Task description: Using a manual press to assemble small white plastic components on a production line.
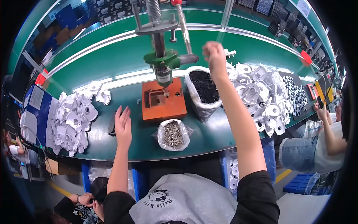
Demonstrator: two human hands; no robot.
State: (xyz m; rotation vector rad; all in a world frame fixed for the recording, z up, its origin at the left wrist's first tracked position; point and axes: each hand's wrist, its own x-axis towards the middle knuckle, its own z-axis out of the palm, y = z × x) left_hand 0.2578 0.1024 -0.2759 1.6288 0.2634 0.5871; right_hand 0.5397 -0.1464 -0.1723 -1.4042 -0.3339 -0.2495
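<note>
Green and long, the surface carries one hand press standing on one orange base plate. Two heaps of white plastic parts lie on it, one at the left and one at the right. Two open bags are near the press: one with black pieces, one with metal screws. The left hand hovers wide open, holding nothing, beside the plate. The right hand is raised and closed into a fist, just beside the press lever.
</note>
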